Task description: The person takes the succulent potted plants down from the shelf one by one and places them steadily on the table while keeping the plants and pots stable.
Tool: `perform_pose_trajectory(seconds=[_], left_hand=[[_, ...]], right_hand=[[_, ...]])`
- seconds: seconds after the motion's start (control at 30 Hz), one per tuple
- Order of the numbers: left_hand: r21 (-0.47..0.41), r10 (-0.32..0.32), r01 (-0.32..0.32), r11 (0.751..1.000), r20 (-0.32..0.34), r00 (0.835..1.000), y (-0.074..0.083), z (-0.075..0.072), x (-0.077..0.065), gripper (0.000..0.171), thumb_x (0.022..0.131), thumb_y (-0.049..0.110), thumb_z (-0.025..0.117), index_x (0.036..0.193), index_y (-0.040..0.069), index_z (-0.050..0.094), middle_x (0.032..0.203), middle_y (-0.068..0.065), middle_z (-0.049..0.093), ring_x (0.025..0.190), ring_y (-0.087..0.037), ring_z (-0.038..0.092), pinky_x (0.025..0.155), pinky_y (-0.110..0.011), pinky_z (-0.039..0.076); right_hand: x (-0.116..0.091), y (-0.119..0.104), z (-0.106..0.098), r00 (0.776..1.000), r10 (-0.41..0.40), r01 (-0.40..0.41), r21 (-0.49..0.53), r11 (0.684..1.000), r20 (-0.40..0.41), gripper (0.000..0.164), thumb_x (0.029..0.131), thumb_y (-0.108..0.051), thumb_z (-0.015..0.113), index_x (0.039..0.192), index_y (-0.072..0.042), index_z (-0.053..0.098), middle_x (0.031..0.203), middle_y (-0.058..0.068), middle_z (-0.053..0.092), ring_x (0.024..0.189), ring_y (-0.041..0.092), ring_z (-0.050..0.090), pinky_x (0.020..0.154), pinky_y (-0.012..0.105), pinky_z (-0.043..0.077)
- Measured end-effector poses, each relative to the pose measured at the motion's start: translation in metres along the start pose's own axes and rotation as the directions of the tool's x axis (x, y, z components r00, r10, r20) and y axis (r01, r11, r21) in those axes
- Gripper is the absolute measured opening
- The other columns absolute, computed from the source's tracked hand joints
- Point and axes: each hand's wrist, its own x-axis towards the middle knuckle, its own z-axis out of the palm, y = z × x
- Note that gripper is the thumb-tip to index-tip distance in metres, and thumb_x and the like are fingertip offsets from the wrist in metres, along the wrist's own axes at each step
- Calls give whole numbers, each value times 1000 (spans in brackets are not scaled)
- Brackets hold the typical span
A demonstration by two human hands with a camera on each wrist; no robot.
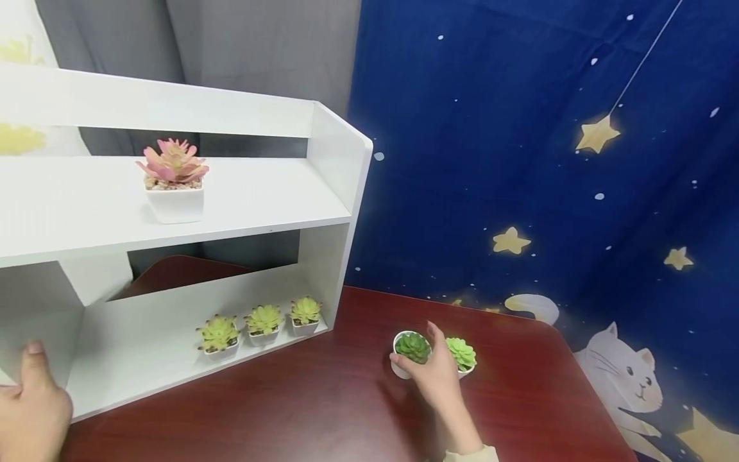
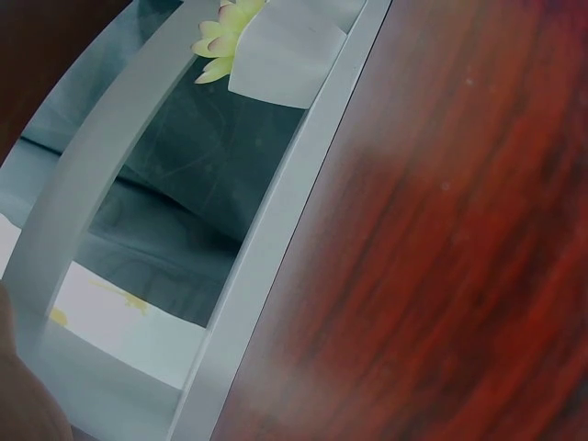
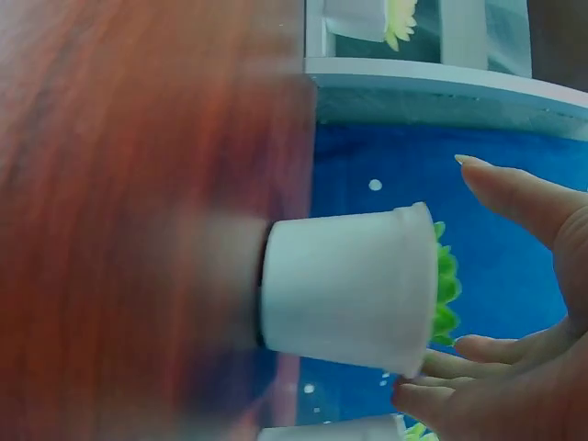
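My right hand (image 1: 437,372) is over a small white round pot (image 3: 344,287) with a dark green succulent (image 1: 412,346). Its thumb and fingers spread to either side of the rim; in the right wrist view the thumb (image 3: 519,193) stands apart from the pot and the fingertips are right at the rim. The pot stands upright on the table. Just beyond the hand, partly hidden, is a light green succulent (image 1: 460,353) in a white pot. My left hand (image 1: 34,410) holds the left upright panel of the white shelf (image 1: 331,160), thumb up against its inner face; its other fingers are mostly hidden.
A pink succulent (image 1: 173,163) in a square white pot sits on the shelf's upper board. Three yellow-green succulents (image 1: 263,321) line the lower board's right part. The dark red table (image 1: 323,398) reaches a blue star-patterned curtain (image 1: 462,160) behind.
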Motion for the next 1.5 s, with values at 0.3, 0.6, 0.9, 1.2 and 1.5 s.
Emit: perform_pose_trajectory(seconds=[0.3,0.6,0.9,1.2,1.5], left_hand=[[25,-79,78,997,69,994,1,-2,2,69,102,58,34,161,25,18,136,-7,51,130,-22,46,116,-45,31],[26,-82,81,996,55,995,-3,-1,1,70,102,59,35,160,22,26,109,20,44,98,9,39,113,-42,30],[-12,-18,19,1000,43,999,-2,3,0,63,103,54,35,160,32,18,130,11,51,123,-9,48,117,-34,31],[-24,-12,13,1000,31,999,-10,3,6,56,103,56,37,151,29,39,99,29,42,88,14,38,89,-17,32],[-36,21,-21,999,2,1000,-10,4,2,56,103,53,40,154,32,35,88,33,32,79,18,29,81,-15,28]], right_hand=[[-8,-31,-12,998,-52,52,-10,999,-47,83,81,-32,85,150,-9,44,151,18,51,140,40,49,111,59,42],[-10,-85,-29,985,-170,169,40,985,22,75,83,-38,84,147,-21,50,150,2,55,144,27,47,115,55,41],[-10,-139,-38,949,-306,296,123,947,73,69,83,-36,84,144,-27,52,147,-10,55,140,12,51,117,35,41],[-13,-180,-37,902,-411,385,180,905,136,69,84,-31,84,144,-23,52,146,-11,56,136,8,54,114,30,44],[-13,-220,-32,837,-511,472,213,855,196,69,85,-28,83,146,-17,51,149,-4,55,137,6,53,113,25,43]])
